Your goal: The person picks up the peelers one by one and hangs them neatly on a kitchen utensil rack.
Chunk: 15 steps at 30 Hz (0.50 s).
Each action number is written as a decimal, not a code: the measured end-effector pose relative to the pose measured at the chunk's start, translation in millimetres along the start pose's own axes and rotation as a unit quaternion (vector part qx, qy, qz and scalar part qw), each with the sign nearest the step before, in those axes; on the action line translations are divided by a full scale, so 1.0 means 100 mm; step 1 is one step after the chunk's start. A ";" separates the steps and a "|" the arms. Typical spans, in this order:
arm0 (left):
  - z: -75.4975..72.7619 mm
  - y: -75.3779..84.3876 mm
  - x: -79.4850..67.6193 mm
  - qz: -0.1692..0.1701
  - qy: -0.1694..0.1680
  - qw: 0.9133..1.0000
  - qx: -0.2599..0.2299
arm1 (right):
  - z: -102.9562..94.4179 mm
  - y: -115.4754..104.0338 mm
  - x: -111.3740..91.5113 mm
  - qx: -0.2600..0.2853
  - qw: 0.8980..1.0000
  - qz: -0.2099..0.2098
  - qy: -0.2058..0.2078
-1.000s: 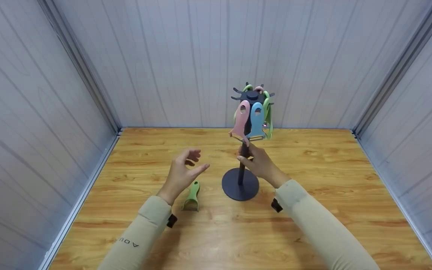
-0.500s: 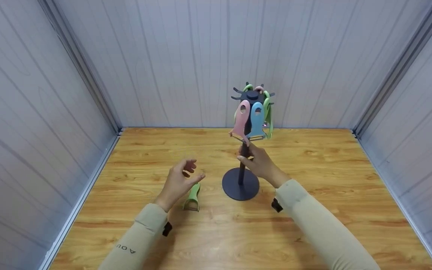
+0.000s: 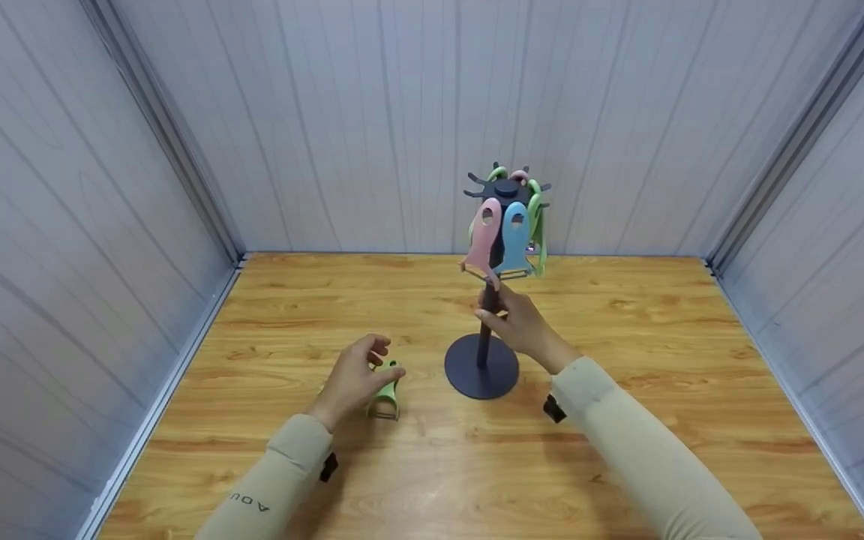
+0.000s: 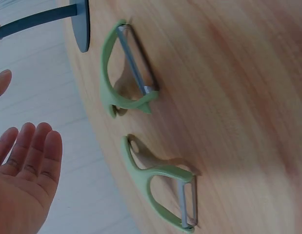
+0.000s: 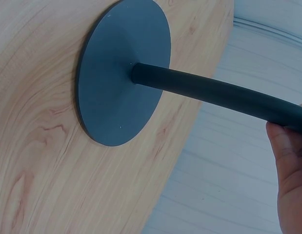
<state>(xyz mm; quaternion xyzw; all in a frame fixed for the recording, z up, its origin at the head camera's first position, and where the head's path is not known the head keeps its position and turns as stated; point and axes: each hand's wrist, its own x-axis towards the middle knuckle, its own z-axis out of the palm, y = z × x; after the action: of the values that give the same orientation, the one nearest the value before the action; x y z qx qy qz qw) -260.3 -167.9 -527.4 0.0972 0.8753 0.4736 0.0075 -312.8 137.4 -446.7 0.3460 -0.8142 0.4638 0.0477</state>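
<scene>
My left hand (image 3: 351,381) hovers with loosely bent, parted fingers, its thumb overlapping the handle of a green peeler (image 3: 386,395) in the head view. On the wood tabletop the left wrist view reveals that green peeler (image 4: 106,68) and a second green peeler (image 4: 142,178), which the hand mostly hides from the head camera. My right hand (image 3: 523,327) grips the dark pole (image 3: 484,346) of an upright hook stand. From the stand's hooks hang a pink peeler (image 3: 483,244), a blue peeler (image 3: 515,241) and several more, partly hidden behind.
The stand's round dark base (image 3: 469,379) sits flat on the table (image 3: 627,375). Some hooks (image 3: 475,180) on its left side carry nothing. Pale panelled walls (image 3: 327,127) enclose the table at the back and both sides.
My left hand has come down and back toward me, from beyond the green peeler to over its handle. The right hand keeps its grip on the pole; the stand stays put.
</scene>
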 end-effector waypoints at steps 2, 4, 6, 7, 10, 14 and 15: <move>0.00 -0.03 0.00 -0.015 -0.014 1.000 -0.004 | 0.00 0.00 0.00 -0.003 1.000 0.000 0.001; 0.01 -0.05 0.00 -0.031 -0.030 0.999 -0.005 | 0.00 0.01 0.00 -0.002 1.000 0.000 0.001; 0.01 -0.09 -0.01 -0.047 -0.043 0.998 -0.001 | 0.00 0.01 0.00 0.000 1.000 0.001 0.002; 0.01 -0.11 -0.01 -0.055 -0.047 0.997 0.002 | 0.00 0.01 0.00 0.002 1.000 0.000 0.002; 0.02 -0.15 -0.01 -0.074 -0.052 0.996 0.021 | 0.00 0.00 0.00 0.005 1.000 -0.004 0.005; 0.06 -0.17 -0.01 -0.089 -0.050 0.994 0.043 | 0.01 0.01 0.00 0.006 1.000 -0.006 0.009; 0.07 -0.17 0.00 -0.093 -0.049 0.993 0.046 | 0.01 0.01 0.00 0.009 1.000 -0.004 0.009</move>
<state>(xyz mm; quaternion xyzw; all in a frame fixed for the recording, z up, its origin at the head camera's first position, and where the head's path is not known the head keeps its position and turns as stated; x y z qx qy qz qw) -262.0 -171.5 -545.5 0.0388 0.8998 0.4251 0.0901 -313.0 136.8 -447.6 0.3457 -0.8082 0.4737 0.0540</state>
